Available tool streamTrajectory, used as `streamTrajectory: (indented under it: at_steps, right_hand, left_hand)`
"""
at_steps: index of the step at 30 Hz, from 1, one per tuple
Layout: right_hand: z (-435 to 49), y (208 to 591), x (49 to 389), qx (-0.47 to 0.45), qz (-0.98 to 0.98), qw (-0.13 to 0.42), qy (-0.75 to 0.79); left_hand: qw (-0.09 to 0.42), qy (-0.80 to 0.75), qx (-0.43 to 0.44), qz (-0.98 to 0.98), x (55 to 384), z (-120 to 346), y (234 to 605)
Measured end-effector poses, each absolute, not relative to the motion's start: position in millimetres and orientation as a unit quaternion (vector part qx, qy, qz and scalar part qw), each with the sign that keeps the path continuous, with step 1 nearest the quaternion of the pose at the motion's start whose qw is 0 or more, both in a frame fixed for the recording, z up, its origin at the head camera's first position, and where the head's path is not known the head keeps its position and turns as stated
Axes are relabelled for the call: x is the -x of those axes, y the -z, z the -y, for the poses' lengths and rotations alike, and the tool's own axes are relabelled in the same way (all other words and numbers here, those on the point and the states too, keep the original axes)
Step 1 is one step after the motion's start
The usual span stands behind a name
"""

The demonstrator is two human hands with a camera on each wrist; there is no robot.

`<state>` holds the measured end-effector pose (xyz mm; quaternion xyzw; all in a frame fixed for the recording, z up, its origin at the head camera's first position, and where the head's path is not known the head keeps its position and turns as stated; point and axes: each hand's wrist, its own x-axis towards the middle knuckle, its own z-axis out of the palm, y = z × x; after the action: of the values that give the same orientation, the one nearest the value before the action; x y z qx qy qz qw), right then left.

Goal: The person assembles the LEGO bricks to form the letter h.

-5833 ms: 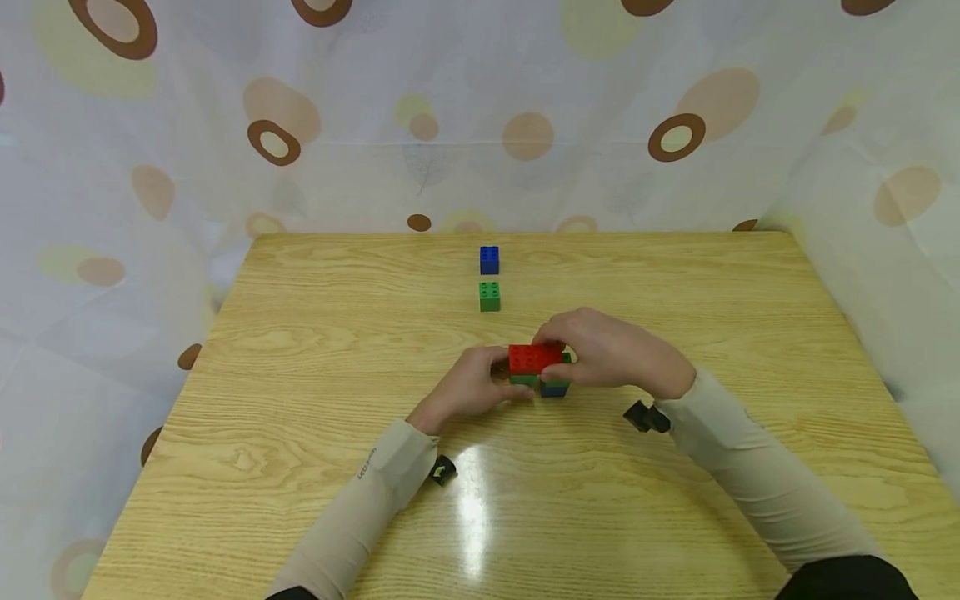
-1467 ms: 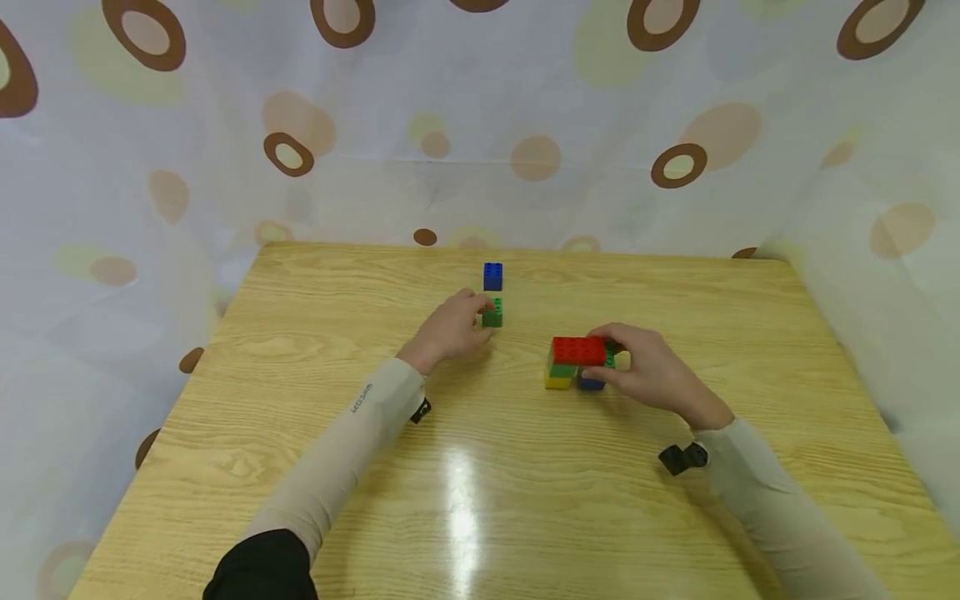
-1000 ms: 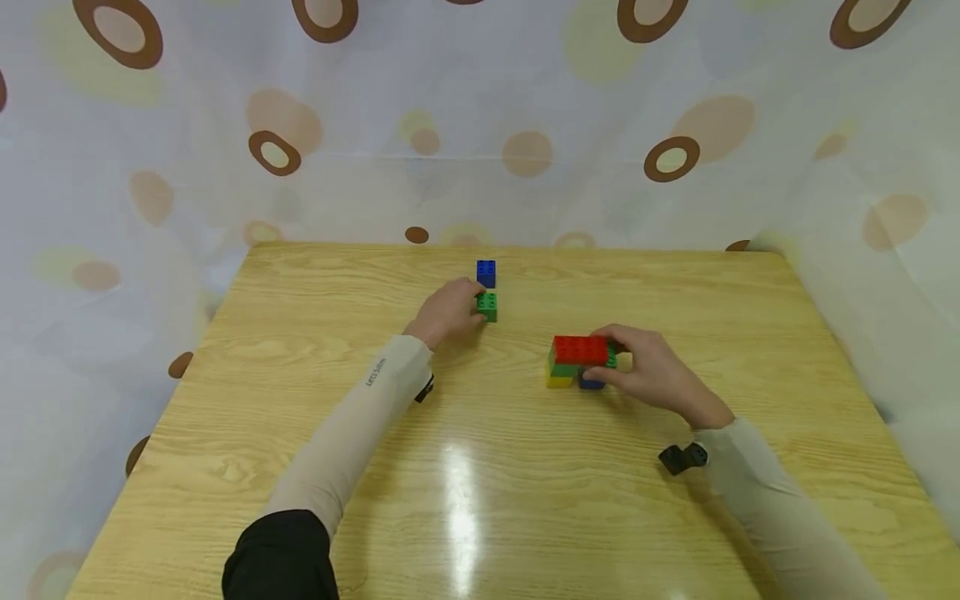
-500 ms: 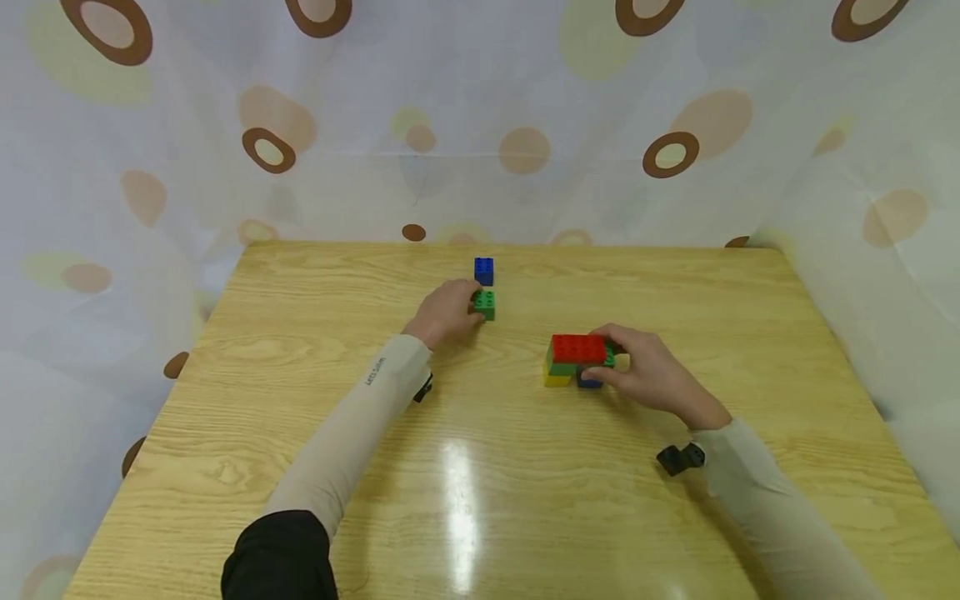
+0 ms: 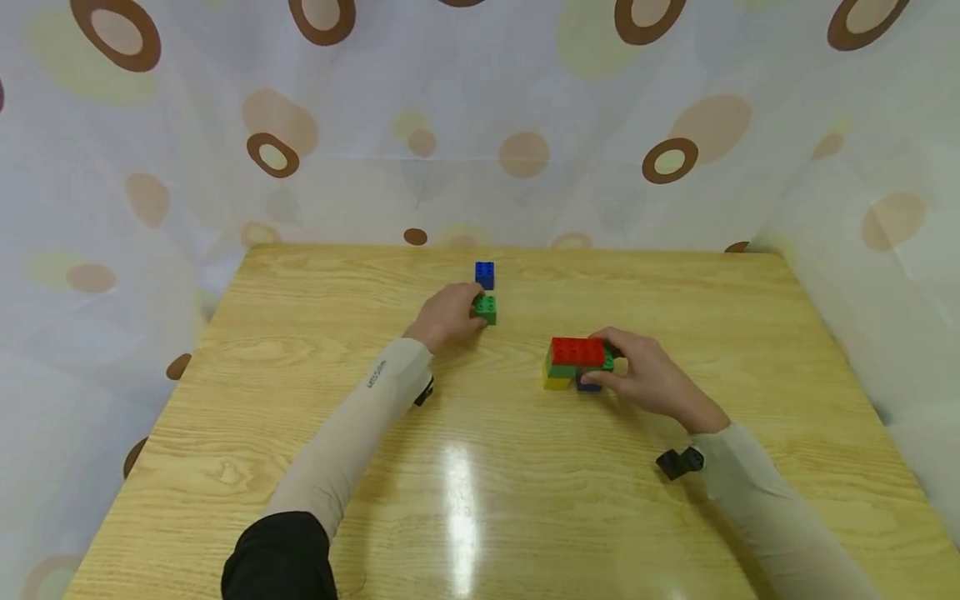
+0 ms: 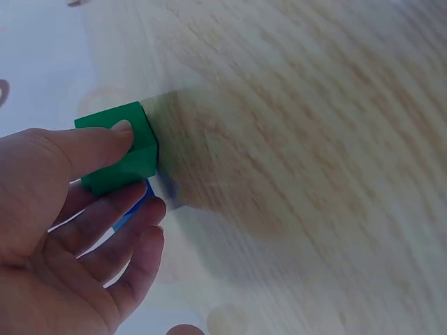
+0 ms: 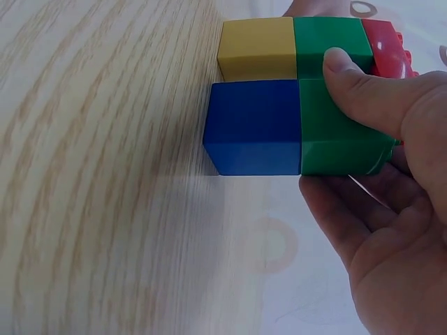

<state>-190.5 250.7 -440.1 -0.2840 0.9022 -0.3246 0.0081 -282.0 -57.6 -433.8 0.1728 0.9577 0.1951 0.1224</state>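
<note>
Green brick [image 5: 487, 309], 10 o'clock from the stack [image 5: 577, 352]: likely light, rigid, slick. Your left hand [image 5: 446, 315] pinches its flat sides; grip there. Your right hand [image 5: 648, 377] pinches the stack's 3 o'clock green block [image 7: 335, 145].

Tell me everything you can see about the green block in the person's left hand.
The green block is a small, boxy toy brick with smooth, slightly shiny sides that look like plastic and round studs on top, four visible. It stands upright, studs up, apparently resting on the table toward its far edge, just in front of a blue block. The left hand pinches it, thumb on one side and fingers on the opposite, hiding part of it.
</note>
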Motion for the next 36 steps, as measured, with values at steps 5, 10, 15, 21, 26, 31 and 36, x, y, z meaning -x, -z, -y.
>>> streamTrajectory:
  at_steps: [5, 10, 15, 21, 26, 31, 36]
  right_hand:
    - [-251.3, 444.3, 188.3, 0.283, -0.903, 0.012, 0.323]
    - [-252.2, 447.0, 187.6, 0.281, -0.902, 0.014, 0.329]
    - [-253.2, 448.2, 187.2, 0.287, -0.900, 0.008, 0.329]
    - [-254.4, 449.2, 188.1, 0.291, -0.898, 0.007, 0.329]
    - [-254.6, 446.3, 190.3, 0.296, -0.899, 0.002, 0.323]
    - [-253.9, 442.8, 191.4, 0.293, -0.898, 0.011, 0.328]
    - [-253.8, 442.7, 191.9, 0.296, -0.897, 0.011, 0.329]
  left_hand:
    - [0.114, -0.212, -0.182, -0.953, 278.6, 55.2, 431.2]
    - [0.094, -0.232, -0.220, -0.943, 275.2, 51.1, 418.6]
    - [0.059, -0.250, -0.276, -0.926, 269.9, 46.2, 403.5]
    - [0.045, -0.266, -0.328, -0.905, 255.2, 36.3, 379.1]
    - [0.040, -0.260, -0.368, -0.892, 239.6, 23.9, 356.9]
    - [0.044, -0.236, -0.400, -0.884, 227.7, 13.0, 346.5]
    - [0.057, -0.218, -0.408, -0.885, 223.1, 7.3, 349.8]
